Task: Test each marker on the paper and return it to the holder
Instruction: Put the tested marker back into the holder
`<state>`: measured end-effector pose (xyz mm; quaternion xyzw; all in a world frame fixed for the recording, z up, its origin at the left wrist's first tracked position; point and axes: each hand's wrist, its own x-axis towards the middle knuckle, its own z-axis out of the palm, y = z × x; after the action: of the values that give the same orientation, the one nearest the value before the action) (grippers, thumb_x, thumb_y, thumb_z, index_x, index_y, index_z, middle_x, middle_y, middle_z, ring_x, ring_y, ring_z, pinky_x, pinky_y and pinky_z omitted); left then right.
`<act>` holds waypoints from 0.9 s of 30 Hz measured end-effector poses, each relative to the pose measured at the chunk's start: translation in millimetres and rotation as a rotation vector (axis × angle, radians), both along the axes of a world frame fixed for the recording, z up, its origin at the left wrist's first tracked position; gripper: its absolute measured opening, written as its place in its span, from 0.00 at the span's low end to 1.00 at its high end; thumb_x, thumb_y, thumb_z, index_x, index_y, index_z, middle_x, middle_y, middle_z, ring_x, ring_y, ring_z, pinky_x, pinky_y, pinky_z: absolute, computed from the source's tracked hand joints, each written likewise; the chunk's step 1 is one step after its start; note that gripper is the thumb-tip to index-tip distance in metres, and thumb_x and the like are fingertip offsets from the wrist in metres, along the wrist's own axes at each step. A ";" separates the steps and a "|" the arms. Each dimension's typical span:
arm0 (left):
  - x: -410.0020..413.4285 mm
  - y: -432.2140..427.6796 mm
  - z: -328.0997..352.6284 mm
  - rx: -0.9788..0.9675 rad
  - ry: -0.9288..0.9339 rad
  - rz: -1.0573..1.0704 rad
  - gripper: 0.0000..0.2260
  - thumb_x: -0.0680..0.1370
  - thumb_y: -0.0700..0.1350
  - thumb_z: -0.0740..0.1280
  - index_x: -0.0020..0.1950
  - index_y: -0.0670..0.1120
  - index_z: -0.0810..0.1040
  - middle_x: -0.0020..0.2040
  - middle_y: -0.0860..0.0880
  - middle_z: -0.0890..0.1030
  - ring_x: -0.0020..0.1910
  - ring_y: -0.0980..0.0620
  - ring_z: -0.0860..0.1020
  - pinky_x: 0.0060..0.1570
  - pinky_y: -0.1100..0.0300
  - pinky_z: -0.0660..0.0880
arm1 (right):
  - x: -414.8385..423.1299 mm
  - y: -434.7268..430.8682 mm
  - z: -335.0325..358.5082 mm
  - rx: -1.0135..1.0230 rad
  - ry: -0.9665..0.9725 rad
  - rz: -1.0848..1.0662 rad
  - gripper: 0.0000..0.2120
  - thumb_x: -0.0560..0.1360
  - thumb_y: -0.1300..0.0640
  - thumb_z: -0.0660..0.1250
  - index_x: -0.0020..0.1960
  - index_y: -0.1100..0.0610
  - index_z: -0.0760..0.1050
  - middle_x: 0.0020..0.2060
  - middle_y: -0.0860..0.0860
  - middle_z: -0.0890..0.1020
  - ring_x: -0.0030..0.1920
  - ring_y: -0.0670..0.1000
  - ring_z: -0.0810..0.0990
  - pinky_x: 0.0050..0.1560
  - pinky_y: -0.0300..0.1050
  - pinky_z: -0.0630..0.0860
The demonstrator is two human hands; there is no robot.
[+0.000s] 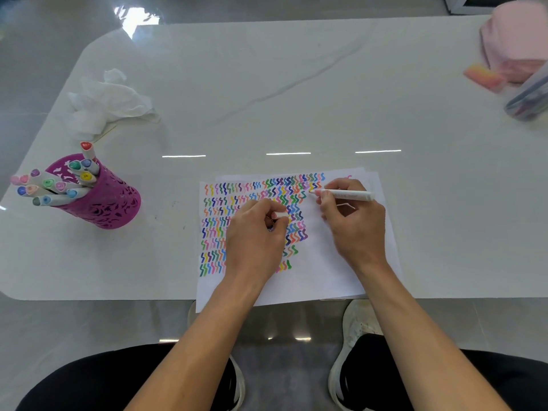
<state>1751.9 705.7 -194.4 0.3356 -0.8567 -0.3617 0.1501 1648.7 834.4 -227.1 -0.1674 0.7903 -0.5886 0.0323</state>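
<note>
Now the right hand (355,223) grips a white marker (344,194), its tip touching the paper (320,268); the left hand (255,235) pinches the cap (280,215), resting on the paper; the purple holder (112,203) stands well apart, at the left.

pink bag (516,40) blurred, edge-cut, cap (280,215) half hidden by fingers (264,207)

No legible text or labels.
</note>
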 end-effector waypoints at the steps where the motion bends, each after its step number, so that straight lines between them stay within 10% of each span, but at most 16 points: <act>1: -0.2 0.0 0.0 0.002 -0.001 0.001 0.04 0.78 0.45 0.72 0.52 0.50 0.85 0.44 0.55 0.79 0.42 0.58 0.78 0.46 0.61 0.77 | -0.5 -0.2 -0.3 0.010 -0.001 0.001 0.08 0.80 0.50 0.72 0.54 0.54 0.80 0.46 0.48 0.87 0.46 0.48 0.87 0.43 0.43 0.86; 9: -1.7 -0.3 -0.3 -0.008 -0.006 0.006 0.04 0.78 0.45 0.71 0.51 0.50 0.84 0.43 0.55 0.79 0.41 0.59 0.77 0.42 0.68 0.72 | -0.9 -2.8 0.8 0.032 0.002 0.013 0.05 0.80 0.53 0.73 0.53 0.55 0.83 0.44 0.43 0.85 0.45 0.41 0.84 0.41 0.28 0.76; 27: -2.1 0.6 0.2 -0.018 -0.018 0.012 0.04 0.79 0.45 0.69 0.50 0.49 0.84 0.41 0.56 0.78 0.40 0.59 0.76 0.39 0.72 0.67 | -1.2 0.6 4.7 0.082 0.012 0.033 0.05 0.80 0.53 0.73 0.48 0.54 0.83 0.40 0.46 0.85 0.41 0.43 0.83 0.38 0.28 0.73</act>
<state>1749.8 706.2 -194.2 0.3426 -0.8593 -0.3500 0.1476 1647.4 834.9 -222.4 -0.1823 0.8110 -0.5542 0.0439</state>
